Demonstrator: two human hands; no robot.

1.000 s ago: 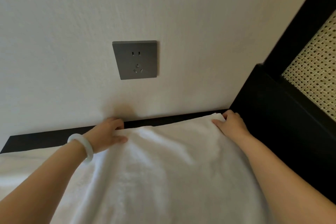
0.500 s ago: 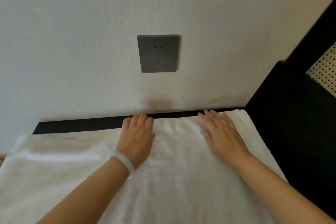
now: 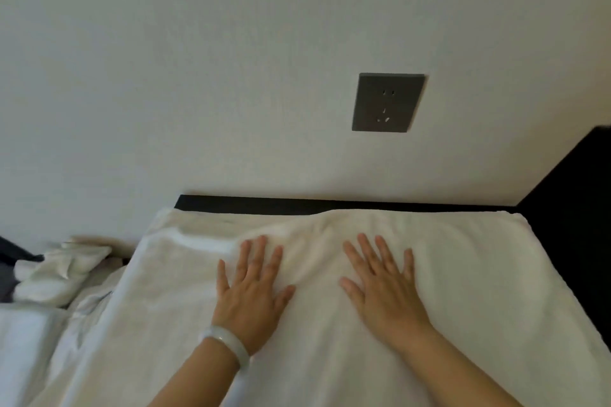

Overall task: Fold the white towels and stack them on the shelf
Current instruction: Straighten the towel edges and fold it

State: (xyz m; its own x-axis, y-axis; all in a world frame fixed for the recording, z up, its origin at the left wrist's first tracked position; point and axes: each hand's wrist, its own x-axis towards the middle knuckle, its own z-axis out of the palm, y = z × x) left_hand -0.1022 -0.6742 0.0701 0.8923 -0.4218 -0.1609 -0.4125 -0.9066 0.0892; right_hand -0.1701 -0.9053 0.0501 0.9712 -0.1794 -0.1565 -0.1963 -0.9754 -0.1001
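Towel [image 3: 479, 274] cut off below; left hand [image 3: 251, 294], right hand [image 3: 383, 291] pressing it.

On the towel [image 3: 479, 274]: left hand [image 3: 251, 294] and right hand [image 3: 383, 287], flat, side by side, apart. Behind the towel: ledge [image 3: 330, 205], then wall [image 3: 231, 76]. Above and behind the towel: socket [image 3: 387, 102]. Left of the towel: crumpled cloth [image 3: 62, 271]. Right of the towel: upright panel [image 3: 578, 208].

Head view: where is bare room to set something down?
Free: towel between right hand and black side panel; narrow black ledge along the wall. Crowded: left hand beside it mid-towel; crumpled cloths at far left.
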